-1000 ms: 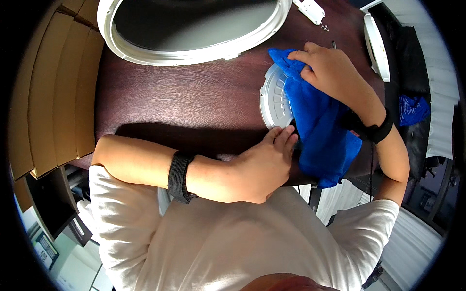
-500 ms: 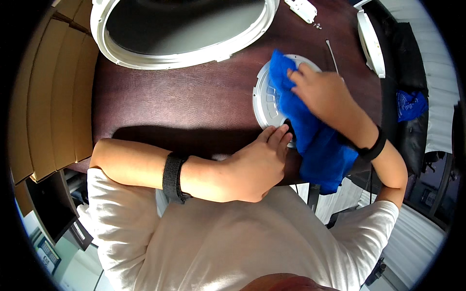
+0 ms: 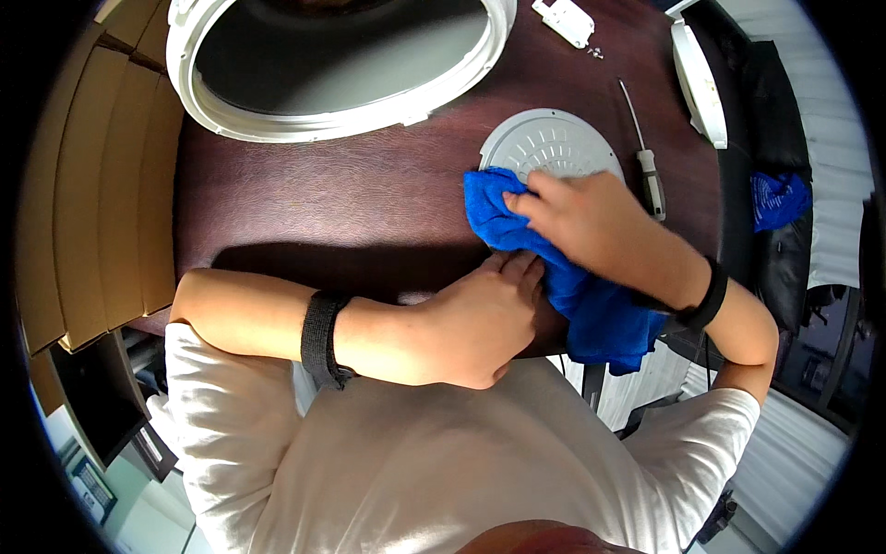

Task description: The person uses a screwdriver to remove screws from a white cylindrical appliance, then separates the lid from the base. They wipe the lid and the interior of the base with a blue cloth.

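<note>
Right hand (image 3: pixel 591 226) is closed on a blue cloth (image 3: pixel 572 277), palm down, pressing it onto the near edge of a round grey ribbed disc (image 3: pixel 552 146). Cloth covers the disc's lower-left rim; the rest of the cloth trails off the table's near edge and hangs below the right wrist.

Left hand (image 3: pixel 480 323) lies flat at the table's near edge, fingers together and extended, tips touching the cloth just below the right hand. It grips nothing, just braces. Can't tell if the fingertips reach the disc itself; the cloth hides that edge.

Black bands on both wrists.

Disc lies flat on the dark brown table (image 3: pixel 305 198), right of centre, near the front edge.

Around it:
- screwdriver (image 3: pixel 644 157) with pale handle, just right of the disc, lying flat, shaft pointing away from the person
- large white ring frame (image 3: pixel 277 120) with dark centre, far left of the table, well apart from the disc
- small white rectangular part (image 3: pixel 567 18) at the far edge, a few tiny screws beside it
- curved white part (image 3: pixel 697 83) at the table's right edge
- second blue cloth (image 3: pixel 775 198) off the table to the right, on something dark
</note>
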`<state>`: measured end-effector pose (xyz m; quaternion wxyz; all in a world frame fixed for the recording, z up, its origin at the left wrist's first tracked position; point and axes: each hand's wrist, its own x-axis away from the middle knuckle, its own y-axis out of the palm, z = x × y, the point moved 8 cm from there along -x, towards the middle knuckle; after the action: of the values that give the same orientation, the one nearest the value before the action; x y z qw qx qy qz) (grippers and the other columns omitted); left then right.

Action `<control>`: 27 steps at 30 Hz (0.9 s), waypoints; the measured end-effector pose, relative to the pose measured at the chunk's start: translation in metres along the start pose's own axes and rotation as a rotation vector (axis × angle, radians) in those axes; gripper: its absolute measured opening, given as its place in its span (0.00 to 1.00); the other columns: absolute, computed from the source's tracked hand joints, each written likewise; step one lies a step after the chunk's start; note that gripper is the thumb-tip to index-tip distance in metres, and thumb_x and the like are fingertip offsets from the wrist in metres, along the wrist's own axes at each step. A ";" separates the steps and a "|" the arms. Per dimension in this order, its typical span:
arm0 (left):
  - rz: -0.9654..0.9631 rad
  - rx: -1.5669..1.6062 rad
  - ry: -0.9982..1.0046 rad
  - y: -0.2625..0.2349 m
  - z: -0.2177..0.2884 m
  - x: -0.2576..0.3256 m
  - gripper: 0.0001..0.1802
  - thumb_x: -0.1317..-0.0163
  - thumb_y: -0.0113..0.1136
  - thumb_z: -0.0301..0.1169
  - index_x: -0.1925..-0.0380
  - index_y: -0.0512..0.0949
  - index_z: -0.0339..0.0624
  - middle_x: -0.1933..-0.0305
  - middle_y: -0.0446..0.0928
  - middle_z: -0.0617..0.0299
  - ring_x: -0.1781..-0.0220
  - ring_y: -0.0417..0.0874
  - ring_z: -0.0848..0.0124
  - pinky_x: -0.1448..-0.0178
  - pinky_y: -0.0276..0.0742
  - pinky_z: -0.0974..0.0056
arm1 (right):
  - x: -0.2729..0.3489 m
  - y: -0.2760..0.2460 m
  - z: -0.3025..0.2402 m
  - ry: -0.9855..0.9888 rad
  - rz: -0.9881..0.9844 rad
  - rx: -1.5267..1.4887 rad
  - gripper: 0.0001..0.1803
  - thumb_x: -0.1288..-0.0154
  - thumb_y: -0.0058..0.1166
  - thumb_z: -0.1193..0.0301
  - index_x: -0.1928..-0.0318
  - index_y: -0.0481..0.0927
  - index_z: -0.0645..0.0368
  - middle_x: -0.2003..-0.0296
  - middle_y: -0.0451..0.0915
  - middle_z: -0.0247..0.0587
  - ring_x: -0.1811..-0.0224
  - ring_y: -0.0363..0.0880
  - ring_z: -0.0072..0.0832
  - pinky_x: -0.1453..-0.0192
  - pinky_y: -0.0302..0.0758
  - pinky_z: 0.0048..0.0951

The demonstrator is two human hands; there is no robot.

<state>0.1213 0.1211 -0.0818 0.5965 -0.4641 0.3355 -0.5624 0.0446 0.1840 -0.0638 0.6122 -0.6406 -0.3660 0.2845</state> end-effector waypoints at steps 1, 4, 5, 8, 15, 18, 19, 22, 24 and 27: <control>-0.011 0.010 0.001 0.000 0.000 0.000 0.40 0.46 0.58 0.42 0.43 0.72 0.13 0.33 0.67 0.24 0.25 0.63 0.39 0.22 0.60 0.46 | 0.002 0.000 0.012 0.036 0.022 0.047 0.15 0.33 0.53 0.70 0.47 0.79 0.55 0.61 0.78 0.42 0.70 0.85 0.34 0.68 0.80 0.32; 0.056 0.010 0.007 -0.002 0.000 0.003 0.40 0.45 0.59 0.42 0.43 0.72 0.13 0.33 0.66 0.24 0.24 0.62 0.39 0.22 0.60 0.47 | 0.013 0.000 0.068 0.215 0.096 0.155 0.15 0.32 0.54 0.70 0.46 0.79 0.56 0.60 0.80 0.44 0.70 0.85 0.38 0.69 0.81 0.35; 0.062 0.016 0.006 -0.002 0.001 0.004 0.39 0.44 0.59 0.42 0.43 0.72 0.13 0.33 0.66 0.24 0.24 0.62 0.38 0.22 0.60 0.47 | 0.021 -0.002 0.074 0.259 0.097 0.134 0.15 0.31 0.53 0.70 0.45 0.79 0.56 0.60 0.80 0.44 0.70 0.85 0.38 0.68 0.81 0.35; 0.083 0.031 0.011 -0.002 0.000 0.004 0.39 0.44 0.60 0.42 0.44 0.72 0.12 0.33 0.65 0.23 0.24 0.62 0.38 0.22 0.60 0.46 | 0.036 0.001 0.073 0.350 0.034 0.166 0.15 0.31 0.54 0.70 0.46 0.79 0.56 0.60 0.80 0.45 0.70 0.85 0.39 0.68 0.81 0.35; 0.080 0.051 0.003 -0.001 -0.001 0.002 0.39 0.44 0.61 0.42 0.44 0.72 0.13 0.32 0.65 0.23 0.24 0.61 0.38 0.21 0.59 0.46 | 0.067 0.007 0.013 0.303 -0.097 -0.089 0.15 0.31 0.56 0.69 0.45 0.78 0.55 0.60 0.78 0.45 0.69 0.85 0.39 0.67 0.81 0.35; 0.076 0.057 0.003 -0.002 -0.001 0.003 0.39 0.44 0.61 0.41 0.43 0.71 0.14 0.32 0.65 0.24 0.23 0.60 0.37 0.21 0.58 0.46 | 0.090 0.011 0.042 0.514 -0.064 -0.030 0.15 0.31 0.56 0.68 0.45 0.79 0.55 0.59 0.78 0.45 0.69 0.84 0.39 0.67 0.81 0.35; 0.075 0.060 0.006 -0.002 -0.001 0.003 0.39 0.44 0.61 0.41 0.42 0.71 0.14 0.32 0.65 0.25 0.23 0.60 0.37 0.21 0.57 0.46 | 0.096 0.011 0.058 0.606 0.035 -0.055 0.15 0.33 0.58 0.71 0.46 0.79 0.58 0.57 0.79 0.46 0.67 0.83 0.47 0.62 0.80 0.41; 0.069 0.065 0.019 -0.001 -0.001 0.003 0.37 0.44 0.60 0.40 0.41 0.71 0.17 0.31 0.65 0.26 0.23 0.60 0.37 0.21 0.58 0.46 | 0.099 0.013 0.058 0.632 0.043 -0.071 0.15 0.32 0.57 0.71 0.46 0.79 0.57 0.56 0.79 0.47 0.66 0.83 0.47 0.62 0.80 0.42; 0.089 0.073 0.019 -0.003 -0.004 0.004 0.36 0.43 0.60 0.39 0.41 0.72 0.18 0.31 0.65 0.27 0.23 0.60 0.38 0.21 0.58 0.46 | 0.100 0.015 0.045 0.551 0.014 -0.085 0.16 0.33 0.57 0.70 0.46 0.79 0.56 0.57 0.79 0.45 0.66 0.83 0.44 0.64 0.79 0.39; 0.082 0.058 0.039 -0.004 -0.005 0.004 0.34 0.43 0.61 0.37 0.41 0.72 0.20 0.31 0.66 0.30 0.23 0.62 0.40 0.22 0.60 0.48 | 0.099 0.012 0.011 0.389 -0.031 -0.142 0.16 0.32 0.58 0.68 0.45 0.79 0.53 0.59 0.78 0.42 0.68 0.84 0.37 0.68 0.80 0.34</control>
<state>0.1161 0.1162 -0.0788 0.6257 -0.4212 0.3494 -0.5560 0.0937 0.2713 -0.0685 0.6288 -0.7195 -0.2697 0.1195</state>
